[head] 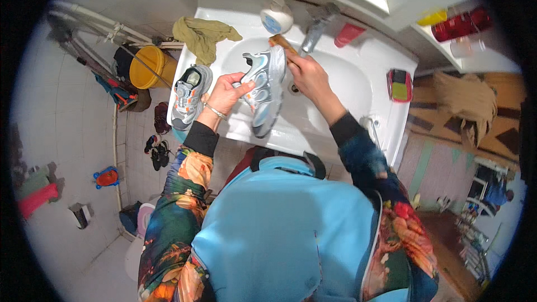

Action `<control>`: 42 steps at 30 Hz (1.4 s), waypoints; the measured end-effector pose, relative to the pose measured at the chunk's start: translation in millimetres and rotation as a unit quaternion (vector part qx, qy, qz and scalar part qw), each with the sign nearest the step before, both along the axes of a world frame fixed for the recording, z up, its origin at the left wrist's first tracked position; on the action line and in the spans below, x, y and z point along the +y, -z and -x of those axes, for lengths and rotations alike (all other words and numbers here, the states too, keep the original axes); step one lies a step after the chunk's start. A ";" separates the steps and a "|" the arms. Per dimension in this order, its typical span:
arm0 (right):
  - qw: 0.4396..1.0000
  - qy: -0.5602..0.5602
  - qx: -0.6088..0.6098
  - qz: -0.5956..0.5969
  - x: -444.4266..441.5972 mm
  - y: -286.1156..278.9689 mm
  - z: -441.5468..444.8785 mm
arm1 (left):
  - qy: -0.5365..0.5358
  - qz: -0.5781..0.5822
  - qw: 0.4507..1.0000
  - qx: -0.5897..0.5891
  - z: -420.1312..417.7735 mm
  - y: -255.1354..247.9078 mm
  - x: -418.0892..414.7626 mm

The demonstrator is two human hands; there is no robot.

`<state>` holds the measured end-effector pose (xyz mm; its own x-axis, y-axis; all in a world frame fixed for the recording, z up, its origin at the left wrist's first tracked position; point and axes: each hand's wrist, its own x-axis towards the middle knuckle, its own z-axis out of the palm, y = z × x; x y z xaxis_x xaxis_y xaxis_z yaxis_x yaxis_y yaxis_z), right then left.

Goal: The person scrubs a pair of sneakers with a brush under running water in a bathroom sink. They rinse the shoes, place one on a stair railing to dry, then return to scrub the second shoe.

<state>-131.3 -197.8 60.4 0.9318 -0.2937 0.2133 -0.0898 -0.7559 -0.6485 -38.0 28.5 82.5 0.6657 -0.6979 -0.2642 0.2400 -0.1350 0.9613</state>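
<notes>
My left hand (228,94) grips a grey and white sneaker (262,82) with orange and pale blue details by its upper, holding it above the white washbasin (352,79). The sole faces right and the toe points toward me. In my right hand (311,76) is a wooden-handled brush (284,44), held at the heel end of the sole. Its bristles are hidden. The matching sneaker (191,96) rests on the basin's left ledge, just beyond my left wrist.
An olive cloth (201,35) drapes over the basin's back left corner. Behind the bowl stand a white bottle (277,16), a metal faucet (318,29) and a red tube (349,35). A soap dish (400,86) sits on the right ledge. A yellow bucket (149,67) is at left.
</notes>
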 end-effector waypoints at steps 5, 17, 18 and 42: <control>0.997 -0.015 0.054 -0.043 30.8 -59.4 52.7 | -0.086 -0.024 0.996 0.031 -4.5 4.9 8.4; 0.975 -0.014 0.209 -0.069 -10.2 29.3 10.5 | -0.175 0.044 0.983 0.030 6.4 13.2 16.5; 0.970 -0.015 0.212 -0.118 -22.5 54.1 31.0 | -0.173 0.071 0.981 0.043 -0.4 8.0 19.4; 0.723 -0.112 0.005 -0.681 -8.4 -123.7 88.5 | 0.152 0.137 0.968 0.144 27.2 -85.6 -26.3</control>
<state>-219.8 -206.2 184.1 0.9879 -0.0663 -0.1399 -0.0746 0.5879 -0.8055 -65.2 2.3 168.2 0.3454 -0.9200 -0.1854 0.4930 0.0098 0.8700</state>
